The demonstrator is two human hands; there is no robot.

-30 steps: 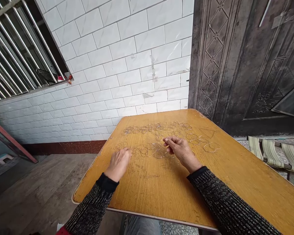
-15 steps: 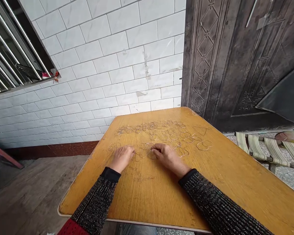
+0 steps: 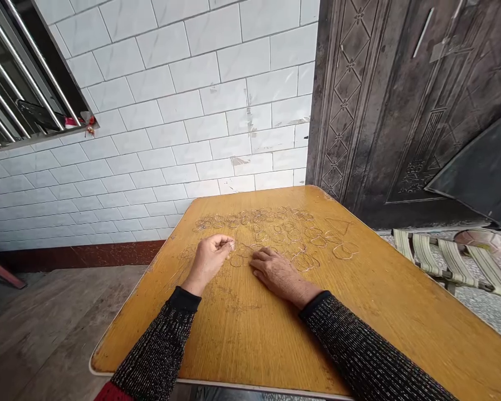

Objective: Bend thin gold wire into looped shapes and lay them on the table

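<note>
Thin copper-coloured wire is bent into flower-like loops that lie on the wooden table. My left hand is raised slightly over the tabletop, thumb and forefinger pinching the end of a thin wire. That wire's loops lie between my two hands. My right hand rests palm down, its fingers lying flat by the right side of these loops; what is beneath the fingers is hidden. Just beyond the right hand is another looped wire piece.
Rows of wire loops cover the far part of the table. A single looped piece and a triangular wire shape lie at the right. Behind are a tiled wall and dark door; a strapped folding seat stands right.
My left hand has lifted from the tabletop with the wire pinched in its fingers. My right hand has gone from a pinch to lying flat. The view has shifted slightly.
</note>
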